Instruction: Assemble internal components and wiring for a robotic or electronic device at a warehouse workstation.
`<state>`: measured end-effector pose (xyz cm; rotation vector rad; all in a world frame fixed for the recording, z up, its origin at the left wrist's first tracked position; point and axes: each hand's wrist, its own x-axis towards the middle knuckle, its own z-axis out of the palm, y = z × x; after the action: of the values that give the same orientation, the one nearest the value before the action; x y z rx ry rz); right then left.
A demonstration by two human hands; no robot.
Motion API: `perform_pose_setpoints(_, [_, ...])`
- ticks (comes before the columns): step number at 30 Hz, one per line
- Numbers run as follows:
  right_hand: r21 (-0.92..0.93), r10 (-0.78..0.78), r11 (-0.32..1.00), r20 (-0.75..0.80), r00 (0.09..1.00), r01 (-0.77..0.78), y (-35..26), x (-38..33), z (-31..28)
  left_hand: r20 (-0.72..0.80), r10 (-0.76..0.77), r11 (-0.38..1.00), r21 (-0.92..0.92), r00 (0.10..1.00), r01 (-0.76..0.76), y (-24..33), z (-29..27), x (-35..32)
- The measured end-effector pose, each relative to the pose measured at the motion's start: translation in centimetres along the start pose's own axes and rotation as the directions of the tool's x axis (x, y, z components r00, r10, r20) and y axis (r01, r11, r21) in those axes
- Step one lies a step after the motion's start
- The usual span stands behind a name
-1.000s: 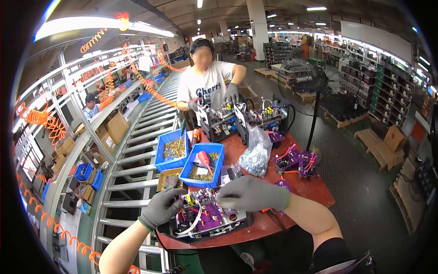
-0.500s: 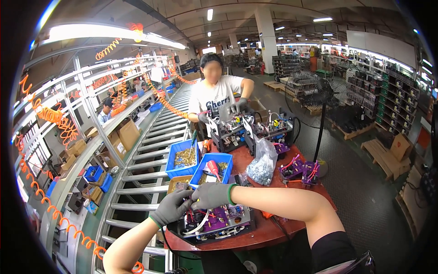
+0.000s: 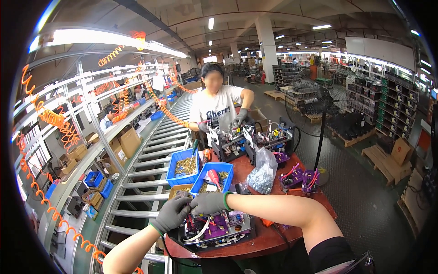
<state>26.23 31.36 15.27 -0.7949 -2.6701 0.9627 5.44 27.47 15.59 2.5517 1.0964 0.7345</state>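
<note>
in the head view, a red tabletop [image 3: 269, 245] with a worn look fills the lower middle, its near edge curved by the lens. an open electronic unit [image 3: 219, 226] with purple boards and a white cable sits on its near left part, close to the edge. the left hand [image 3: 172, 213], in a grey glove, reaches over the unit's far left corner; the right hand [image 3: 210, 203], gloved alike, crosses from the right to the same corner, and the fingers of both come together there. whether either is closed on a small part cannot be told, since the gloves hide it. just beyond lie two blue bins, the left bin [image 3: 179, 182] and the right bin [image 3: 215, 165], both with brass-coloured small parts inside; a red tapered tool [image 3: 213, 176] leans in the right one. beside them on the table stands a clear bag [image 3: 261, 179] of greyish pieces, and farther right lie purple boards [image 3: 292, 178] with red wires. across the table a person in a white shirt [image 3: 218, 106] works with gloved hands at another open unit [image 3: 226, 145]. to the left a roller conveyor [image 3: 141, 184] runs back alongside a metal-framed bench, with orange coiled hoses [image 3: 51, 117] hanging above it and cartons [image 3: 130, 142] on it. to the right a pedestal fan [image 3: 324, 98] stands on a dark floor [image 3: 349, 171], near wooden pallets [image 3: 385, 160] and loaded racks [image 3: 396, 112]; a pale column [image 3: 267, 49] rises behind, under strip lights.
</note>
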Motion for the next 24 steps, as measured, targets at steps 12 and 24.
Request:
perform_pose_setpoints(12, [-0.080,0.122,0.990,0.014,0.992,-0.121,0.2,1.3,0.1,-0.005,-0.089,0.992,0.094,0.996,0.089,0.3,0.0,0.4])
perform_pose_setpoints(24, [-0.208,0.059,0.975,-0.093,0.994,-0.077,-0.1,1.5,1.7,-0.070,-0.073,0.990,0.119,0.995,0.081,0.1,0.3,-0.5])
